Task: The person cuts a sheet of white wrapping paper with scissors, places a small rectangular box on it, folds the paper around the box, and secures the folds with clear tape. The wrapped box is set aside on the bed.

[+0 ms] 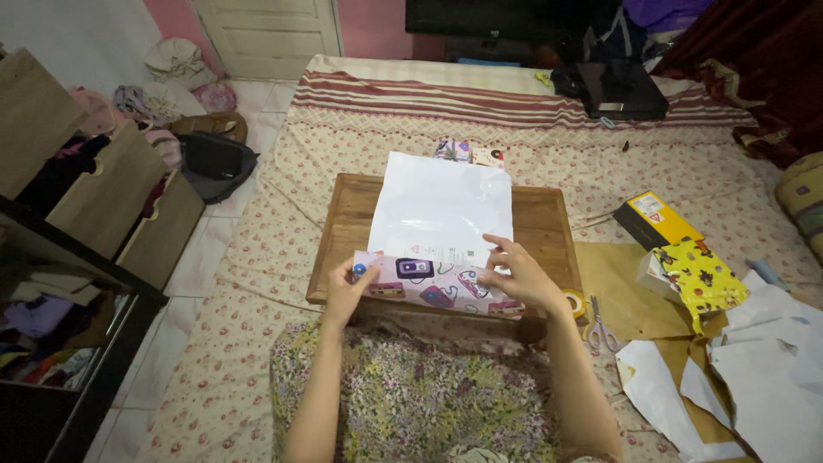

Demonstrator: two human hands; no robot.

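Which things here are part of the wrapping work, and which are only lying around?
In use: patterned wrapping paper, white sheet, wooden table, left hand, right hand.
Lying about: scissors, tape roll, yellow box, laptop.

Low wooden table (pixel 549 225) on a patterned bedspread (pixel 677 167), white mailer bag (pixel 441 206) flat on top

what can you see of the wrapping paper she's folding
The wrapping paper is a thin sheet, plain white on the upturned side, pink with cartoon prints on the near edge folded up. It lies on the wooden tray table. The left hand and right hand pinch the folded strip's ends.
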